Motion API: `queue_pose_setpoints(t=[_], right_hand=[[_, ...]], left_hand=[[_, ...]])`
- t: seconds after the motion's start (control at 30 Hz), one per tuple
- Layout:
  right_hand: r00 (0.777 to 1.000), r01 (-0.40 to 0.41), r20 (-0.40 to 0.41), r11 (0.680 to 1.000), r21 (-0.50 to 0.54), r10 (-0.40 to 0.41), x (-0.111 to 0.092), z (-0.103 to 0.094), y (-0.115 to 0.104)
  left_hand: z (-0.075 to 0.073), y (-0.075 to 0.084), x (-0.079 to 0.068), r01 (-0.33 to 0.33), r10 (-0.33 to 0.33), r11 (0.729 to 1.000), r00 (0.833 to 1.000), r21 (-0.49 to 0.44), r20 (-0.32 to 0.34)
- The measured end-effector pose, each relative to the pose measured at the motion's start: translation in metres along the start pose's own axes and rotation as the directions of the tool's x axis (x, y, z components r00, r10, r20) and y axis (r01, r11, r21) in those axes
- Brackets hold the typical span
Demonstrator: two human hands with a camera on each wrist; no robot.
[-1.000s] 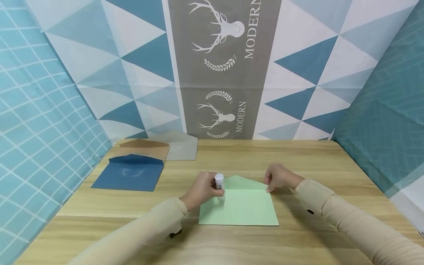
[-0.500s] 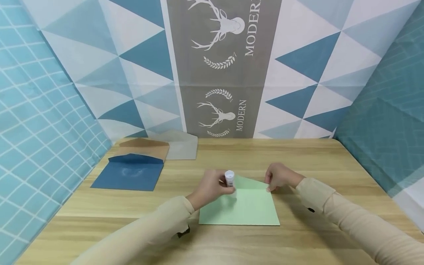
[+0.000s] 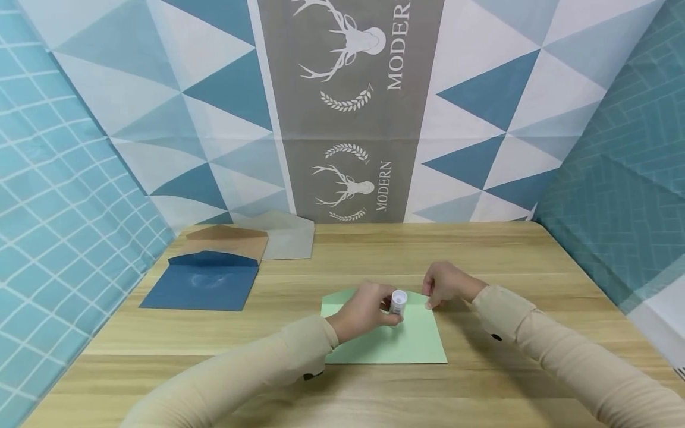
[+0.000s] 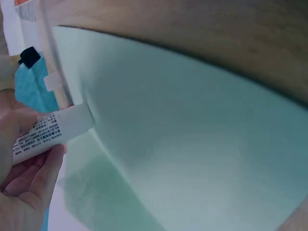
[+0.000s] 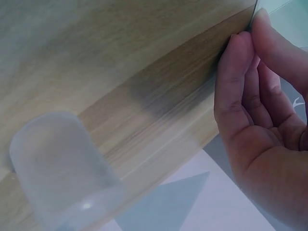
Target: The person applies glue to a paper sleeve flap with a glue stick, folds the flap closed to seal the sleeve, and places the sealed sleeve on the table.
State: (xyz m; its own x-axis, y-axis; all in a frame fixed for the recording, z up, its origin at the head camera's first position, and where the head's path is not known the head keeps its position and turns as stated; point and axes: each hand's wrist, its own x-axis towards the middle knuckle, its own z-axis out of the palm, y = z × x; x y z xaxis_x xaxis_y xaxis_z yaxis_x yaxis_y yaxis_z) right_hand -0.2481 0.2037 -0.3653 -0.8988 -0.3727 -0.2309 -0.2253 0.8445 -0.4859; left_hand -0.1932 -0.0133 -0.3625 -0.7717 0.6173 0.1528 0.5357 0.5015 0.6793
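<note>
A light green envelope [image 3: 417, 345] lies on the table with its pointed flap spread toward the back. My left hand [image 3: 366, 308] grips a white glue stick [image 3: 398, 302] over the envelope, near the crease of the flap. In the left wrist view, thumb and fingers wrap the printed barrel of the glue stick [image 4: 53, 130], whose far end meets the green paper. My right hand [image 3: 446, 282] pinches the envelope's edge at the right end of the crease. The right wrist view shows thumb and forefinger of the right hand [image 5: 269, 120] together at that edge.
A blue envelope [image 3: 200, 285], a brown envelope [image 3: 235, 241] and a grey envelope [image 3: 291, 238] lie overlapping at the back left of the wooden table [image 3: 481, 249]. Patterned cloth [image 3: 481, 119] rises behind. A blurred translucent piece [image 5: 65, 163] appears low in the right wrist view.
My left hand has carried the glue stick rightward across the green envelope, from its left part to right of its middle. The right hand keeps its pinch at the edge.
</note>
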Motion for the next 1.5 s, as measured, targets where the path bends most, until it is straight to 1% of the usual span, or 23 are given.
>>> queue_pose_setpoints(t=[0.1, 0.3, 0.5, 0.8, 1.0, 1.3, 1.5], right_hand=[[1.0, 0.008, -0.001, 1.0, -0.01, -0.008, 0.0, -0.001, -0.002], [1.0, 0.016, 0.012, 0.999, -0.037, -0.016, 0.001, -0.003, -0.004], [1.0, 0.02, 0.013, 0.998, -0.053, -0.019, 0.002, 0.0, -0.004], [1.0, 0.018, 0.013, 0.998, -0.055, -0.018, 0.001, 0.003, -0.004], [1.0, 0.017, 0.001, 0.998, -0.06, -0.017, 0.0, 0.002, -0.005], [1.0, 0.013, -0.003, 0.999, -0.052, -0.013, -0.002, 0.002, -0.007], [1.0, 0.001, -0.005, 0.999, -0.045, -0.001, -0.002, 0.0, -0.006]], left_hand=[[0.0, -0.001, -0.001, -0.001, 0.002, 1.0, 1.0, -0.01, 0.009], [-0.003, -0.003, -0.003, 0.001, -0.001, 1.0, 1.0, 0.012, 0.016], [-0.004, -0.005, -0.005, 0.014, -0.014, 1.0, 1.0, 0.024, 0.016], [-0.008, -0.009, -0.012, 0.053, -0.052, 0.999, 0.998, 0.004, -0.017], [-0.015, -0.012, -0.016, 0.082, -0.081, 0.996, 0.996, 0.024, -0.035], [-0.023, -0.02, -0.025, 0.116, -0.114, 0.993, 0.992, 0.028, -0.062], [-0.028, -0.026, -0.029, 0.093, -0.088, 0.994, 0.992, 0.054, -0.096]])
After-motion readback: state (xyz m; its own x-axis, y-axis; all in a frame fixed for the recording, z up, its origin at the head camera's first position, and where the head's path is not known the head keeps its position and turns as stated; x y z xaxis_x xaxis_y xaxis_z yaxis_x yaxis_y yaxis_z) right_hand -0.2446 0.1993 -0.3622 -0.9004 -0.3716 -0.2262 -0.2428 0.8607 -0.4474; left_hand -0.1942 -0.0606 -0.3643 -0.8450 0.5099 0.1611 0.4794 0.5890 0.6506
